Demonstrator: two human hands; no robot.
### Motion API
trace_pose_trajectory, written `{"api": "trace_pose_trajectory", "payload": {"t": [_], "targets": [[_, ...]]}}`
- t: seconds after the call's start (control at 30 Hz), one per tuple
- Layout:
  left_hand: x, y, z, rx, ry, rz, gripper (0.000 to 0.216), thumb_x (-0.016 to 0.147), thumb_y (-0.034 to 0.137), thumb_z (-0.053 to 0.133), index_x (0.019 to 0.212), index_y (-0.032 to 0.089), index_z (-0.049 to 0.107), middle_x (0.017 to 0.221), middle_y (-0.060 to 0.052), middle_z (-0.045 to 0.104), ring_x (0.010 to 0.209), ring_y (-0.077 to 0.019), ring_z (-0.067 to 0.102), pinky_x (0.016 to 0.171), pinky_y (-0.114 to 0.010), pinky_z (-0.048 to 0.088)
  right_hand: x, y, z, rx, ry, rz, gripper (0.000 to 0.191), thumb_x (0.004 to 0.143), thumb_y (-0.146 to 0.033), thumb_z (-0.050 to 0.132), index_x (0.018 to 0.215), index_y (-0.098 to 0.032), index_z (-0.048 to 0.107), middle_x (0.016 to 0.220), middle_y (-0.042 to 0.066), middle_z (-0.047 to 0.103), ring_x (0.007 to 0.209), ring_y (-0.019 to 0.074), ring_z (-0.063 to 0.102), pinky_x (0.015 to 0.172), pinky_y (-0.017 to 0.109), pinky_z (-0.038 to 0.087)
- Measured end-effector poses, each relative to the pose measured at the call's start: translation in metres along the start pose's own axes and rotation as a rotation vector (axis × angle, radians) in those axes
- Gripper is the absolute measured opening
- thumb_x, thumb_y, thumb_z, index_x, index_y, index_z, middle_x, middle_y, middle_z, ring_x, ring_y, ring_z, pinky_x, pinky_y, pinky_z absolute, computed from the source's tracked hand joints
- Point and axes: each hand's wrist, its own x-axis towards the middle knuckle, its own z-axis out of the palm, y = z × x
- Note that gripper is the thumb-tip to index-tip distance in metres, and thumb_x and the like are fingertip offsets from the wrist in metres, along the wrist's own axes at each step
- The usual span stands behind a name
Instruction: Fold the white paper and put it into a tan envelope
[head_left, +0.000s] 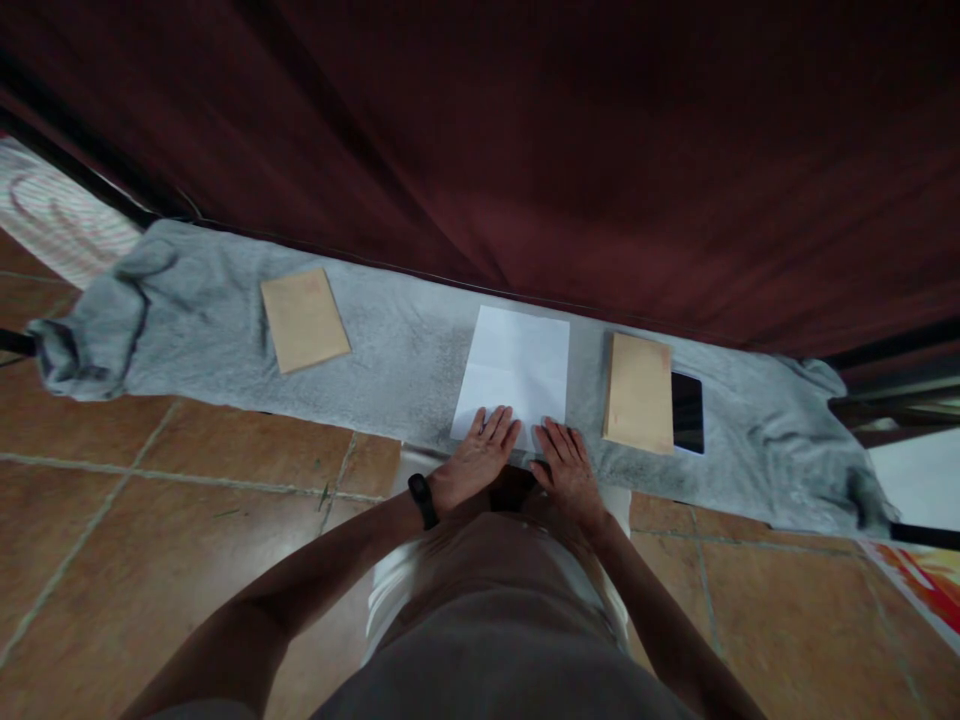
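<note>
A white sheet of paper lies on a grey towel spread over the tiled floor. My left hand rests flat on the sheet's near edge with fingers stretched out. My right hand lies flat beside it at the sheet's near right corner, fingers also extended. A black band sits on my left wrist. Neither hand holds anything.
A brown envelope lies on the towel to the left. Another brown envelope lies right of the sheet, with a dark phone next to it. A dark red curtain hangs behind. Terracotta floor tiles surround the towel.
</note>
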Motion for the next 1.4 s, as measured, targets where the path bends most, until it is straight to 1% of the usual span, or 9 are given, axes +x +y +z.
{"api": "trace_pose_trajectory", "payload": {"t": [0.33,0.5,0.7,0.83,1.07,1.13,1.23,1.33,1.4], "targets": [[0.005,-0.006,-0.009,-0.023,-0.021,-0.004,0.055,0.098,0.008,0.042,0.152,0.013,0.050,0.160,-0.019,0.048,0.152,-0.0283,0.042,0.126,-0.051,0.035,0.013,-0.013,-0.001,0.027,-0.001,-0.010,0.051,0.105,-0.033,0.049,0.152,-0.015,0.051,0.162,0.014,0.046,0.151,0.0280,0.041,0.129,0.054,0.023],[0.010,-0.015,-0.015,-0.025,-0.016,-0.009,0.051,0.098,0.007,0.045,0.147,0.013,0.054,0.157,-0.017,0.053,0.146,-0.0262,0.050,0.123,-0.045,0.039,0.026,-0.017,-0.001,0.066,0.018,-0.006,0.043,0.106,-0.027,0.049,0.146,-0.016,0.058,0.156,0.013,0.055,0.145,0.0259,0.050,0.129,0.053,0.023],[0.003,-0.017,-0.008,0.004,0.014,0.010,0.051,0.099,0.007,0.042,0.150,0.012,0.051,0.161,-0.016,0.048,0.151,-0.0264,0.044,0.125,-0.045,0.036,0.029,0.002,-0.003,0.112,0.025,-0.037,0.049,0.101,-0.012,0.047,0.148,-0.020,0.058,0.156,0.010,0.055,0.145,0.0240,0.051,0.126,0.049,0.034],[0.002,-0.021,-0.008,-0.031,0.022,-0.026,0.048,0.103,0.013,0.043,0.150,0.013,0.052,0.160,-0.014,0.050,0.149,-0.0263,0.046,0.125,-0.045,0.036,0.023,0.022,-0.005,0.192,0.049,-0.062,0.048,0.101,-0.010,0.044,0.145,-0.020,0.061,0.151,0.009,0.060,0.142,0.0226,0.055,0.123,0.047,0.041],[-0.019,-0.053,-0.009,-0.166,0.033,-0.126,0.056,0.096,0.006,0.046,0.151,0.019,0.052,0.158,-0.010,0.053,0.149,-0.0235,0.046,0.124,-0.043,0.037,0.012,0.037,-0.006,0.321,0.071,-0.108,0.042,0.104,-0.015,0.047,0.138,-0.027,0.068,0.140,0.006,0.069,0.133,0.0225,0.063,0.120,0.048,0.046],[-0.027,-0.066,-0.006,-0.234,0.050,-0.128,0.057,0.094,0.006,0.050,0.150,0.020,0.054,0.158,-0.009,0.054,0.148,-0.0234,0.048,0.122,-0.042,0.040,0.010,0.039,-0.004,0.342,0.067,-0.102,0.045,0.101,-0.013,0.049,0.139,-0.028,0.067,0.141,0.005,0.069,0.134,0.0230,0.062,0.120,0.050,0.045],[-0.032,-0.084,0.000,-0.330,0.083,-0.100,0.060,0.089,0.001,0.054,0.147,0.020,0.057,0.156,-0.010,0.056,0.145,-0.0238,0.051,0.120,-0.044,0.044,0.009,0.041,-0.003,0.335,0.071,-0.056,0.060,0.092,-0.007,0.053,0.148,-0.027,0.059,0.151,0.006,0.060,0.143,0.0247,0.053,0.123,0.051,0.042],[-0.033,-0.093,0.004,-0.410,0.152,-0.055,0.058,0.087,-0.001,0.055,0.140,0.021,0.063,0.148,-0.009,0.063,0.139,-0.0233,0.057,0.118,-0.046,0.046,0.011,0.044,-0.004,0.306,0.063,-0.021,0.075,0.082,-0.001,0.053,0.152,-0.026,0.054,0.157,0.005,0.055,0.148,0.0251,0.047,0.125,0.052,0.037],[-0.035,-0.095,0.005,-0.452,0.194,-0.016,0.053,0.090,0.000,0.055,0.137,0.023,0.065,0.141,-0.008,0.068,0.135,-0.0229,0.061,0.116,-0.046,0.048,0.010,0.046,-0.006,0.309,0.040,-0.033,0.077,0.079,0.001,0.052,0.150,-0.028,0.056,0.155,0.003,0.057,0.147,0.0234,0.049,0.126,0.051,0.036]]}}
